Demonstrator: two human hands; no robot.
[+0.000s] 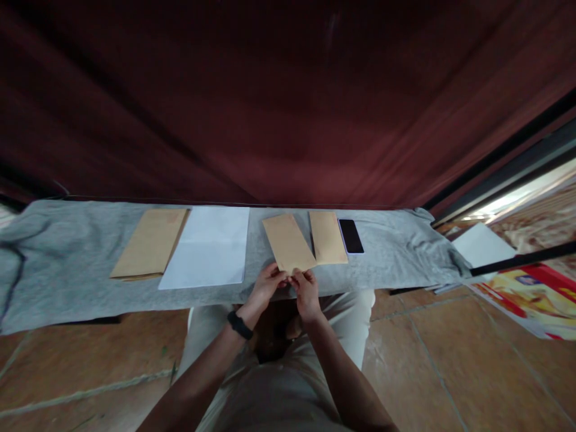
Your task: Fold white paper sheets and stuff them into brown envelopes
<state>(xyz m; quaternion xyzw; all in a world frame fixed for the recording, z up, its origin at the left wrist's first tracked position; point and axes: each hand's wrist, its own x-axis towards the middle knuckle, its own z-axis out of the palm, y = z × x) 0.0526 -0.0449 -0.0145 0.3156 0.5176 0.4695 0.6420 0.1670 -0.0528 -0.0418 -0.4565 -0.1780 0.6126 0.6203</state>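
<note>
A brown paper envelope (289,241) lies tilted in front of me, its near end at the table's front edge. My left hand (270,279) pinches that near end, fingers closed. Close beside it, my right hand (304,289) grips the same end, thumb and fingers together. Just right of this envelope lies a small stack of brown envelopes (330,237), its left edge near or under the held one. On the left is a stack of white paper (209,246), and beyond it a pile of larger brown envelopes (150,243).
A phone (351,236) with a dark screen lies right of the small envelopes. Grey cloth (396,252) covers the narrow table. A dark red curtain (288,120) hangs behind it. At the right stands a colourful box (535,297) on the tiled floor (418,354).
</note>
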